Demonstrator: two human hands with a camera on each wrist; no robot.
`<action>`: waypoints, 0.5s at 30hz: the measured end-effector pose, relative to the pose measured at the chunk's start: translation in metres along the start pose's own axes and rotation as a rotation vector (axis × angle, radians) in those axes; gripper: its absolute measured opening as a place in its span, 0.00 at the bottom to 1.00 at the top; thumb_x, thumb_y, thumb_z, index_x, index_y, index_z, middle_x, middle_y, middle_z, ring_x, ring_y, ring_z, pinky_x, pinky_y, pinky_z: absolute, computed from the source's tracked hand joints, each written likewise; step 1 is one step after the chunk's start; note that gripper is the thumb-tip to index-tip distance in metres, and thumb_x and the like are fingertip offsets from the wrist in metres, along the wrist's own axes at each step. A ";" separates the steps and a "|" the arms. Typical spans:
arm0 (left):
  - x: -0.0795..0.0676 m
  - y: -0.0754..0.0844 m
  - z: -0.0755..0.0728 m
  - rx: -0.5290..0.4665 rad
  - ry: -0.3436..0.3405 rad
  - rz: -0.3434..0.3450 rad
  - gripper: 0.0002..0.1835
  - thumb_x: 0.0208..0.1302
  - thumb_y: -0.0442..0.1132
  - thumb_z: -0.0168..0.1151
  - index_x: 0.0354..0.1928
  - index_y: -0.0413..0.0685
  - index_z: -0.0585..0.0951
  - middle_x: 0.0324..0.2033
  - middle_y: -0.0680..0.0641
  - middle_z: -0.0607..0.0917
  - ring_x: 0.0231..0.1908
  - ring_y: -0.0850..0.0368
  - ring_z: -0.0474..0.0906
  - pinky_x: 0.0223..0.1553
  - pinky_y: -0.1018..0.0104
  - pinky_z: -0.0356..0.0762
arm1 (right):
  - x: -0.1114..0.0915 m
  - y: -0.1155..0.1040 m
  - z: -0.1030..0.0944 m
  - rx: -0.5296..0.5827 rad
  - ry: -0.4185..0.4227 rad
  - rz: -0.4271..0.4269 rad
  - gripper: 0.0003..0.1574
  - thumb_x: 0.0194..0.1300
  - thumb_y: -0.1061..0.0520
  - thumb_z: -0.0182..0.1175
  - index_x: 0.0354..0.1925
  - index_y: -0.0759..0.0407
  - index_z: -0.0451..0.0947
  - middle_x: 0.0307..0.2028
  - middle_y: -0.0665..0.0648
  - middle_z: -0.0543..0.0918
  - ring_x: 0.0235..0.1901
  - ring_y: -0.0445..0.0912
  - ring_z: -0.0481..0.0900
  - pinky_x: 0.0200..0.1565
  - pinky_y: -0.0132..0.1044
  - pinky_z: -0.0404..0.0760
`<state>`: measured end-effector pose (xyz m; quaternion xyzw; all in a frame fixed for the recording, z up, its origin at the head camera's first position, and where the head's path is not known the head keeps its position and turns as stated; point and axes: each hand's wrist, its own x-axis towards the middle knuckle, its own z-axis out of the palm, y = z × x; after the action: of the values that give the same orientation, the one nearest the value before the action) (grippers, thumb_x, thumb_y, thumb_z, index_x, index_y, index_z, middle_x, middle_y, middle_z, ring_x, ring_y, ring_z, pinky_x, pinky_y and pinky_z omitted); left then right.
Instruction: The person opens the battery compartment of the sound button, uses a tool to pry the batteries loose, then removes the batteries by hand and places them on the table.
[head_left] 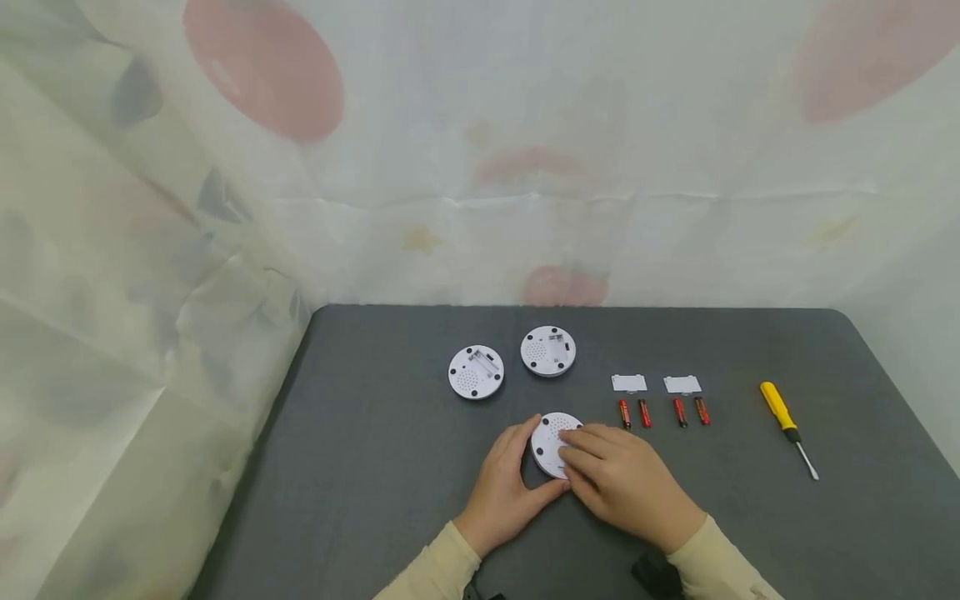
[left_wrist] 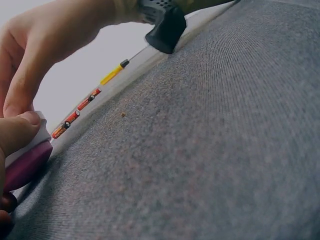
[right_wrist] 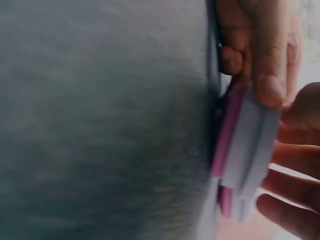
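Note:
A round white battery-powered device [head_left: 549, 437] lies face down, with dark feet and a patch of small holes on its back. My left hand [head_left: 504, 492] grips its rim between thumb and fingers. Over its right part is my right hand [head_left: 630, 479], its fingertips touching the back and hiding that area. In the right wrist view, the side of the device [right_wrist: 250, 145] shows white above a pink-purple layer, and the right fingers [right_wrist: 295, 192] look fairly straight. The purple underside [left_wrist: 30, 167] also appears in the left wrist view.
Two similar round devices, one at left [head_left: 476, 372] and another [head_left: 548, 351], lie behind with uncovered battery compartments. To the right are two white covers [head_left: 628, 382], several red batteries [head_left: 645, 413] and a yellow-handled screwdriver [head_left: 780, 408] on the grey table [head_left: 375, 467].

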<state>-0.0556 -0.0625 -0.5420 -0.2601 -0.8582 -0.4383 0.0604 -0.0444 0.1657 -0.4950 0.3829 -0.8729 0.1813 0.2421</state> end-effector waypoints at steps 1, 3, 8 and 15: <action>0.000 0.000 0.000 0.001 0.006 0.008 0.52 0.59 0.51 0.86 0.80 0.40 0.70 0.62 0.47 0.82 0.62 0.54 0.79 0.63 0.52 0.80 | 0.002 -0.001 -0.001 -0.014 -0.007 -0.014 0.14 0.64 0.56 0.72 0.47 0.59 0.92 0.52 0.57 0.91 0.51 0.53 0.88 0.54 0.50 0.88; -0.001 -0.001 0.001 0.003 0.016 0.020 0.52 0.58 0.49 0.87 0.79 0.40 0.71 0.61 0.47 0.83 0.61 0.54 0.79 0.62 0.52 0.81 | 0.006 -0.001 -0.003 -0.033 -0.019 -0.038 0.13 0.59 0.58 0.75 0.44 0.59 0.91 0.50 0.58 0.92 0.48 0.52 0.88 0.50 0.49 0.89; -0.001 -0.003 0.003 0.000 0.042 0.054 0.51 0.57 0.47 0.87 0.78 0.39 0.71 0.60 0.48 0.83 0.59 0.55 0.81 0.60 0.54 0.82 | 0.015 -0.004 -0.007 -0.060 -0.065 -0.035 0.12 0.57 0.59 0.78 0.41 0.57 0.89 0.47 0.57 0.91 0.46 0.51 0.89 0.40 0.45 0.90; -0.001 -0.006 0.004 -0.032 0.089 0.076 0.49 0.55 0.44 0.89 0.75 0.35 0.74 0.55 0.47 0.84 0.52 0.55 0.82 0.55 0.59 0.83 | 0.022 -0.011 -0.009 -0.099 -0.129 -0.012 0.19 0.56 0.58 0.83 0.45 0.55 0.87 0.45 0.55 0.88 0.45 0.51 0.88 0.37 0.45 0.90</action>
<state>-0.0575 -0.0624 -0.5487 -0.2738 -0.8370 -0.4606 0.1108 -0.0462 0.1504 -0.4742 0.3865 -0.8923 0.1115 0.2048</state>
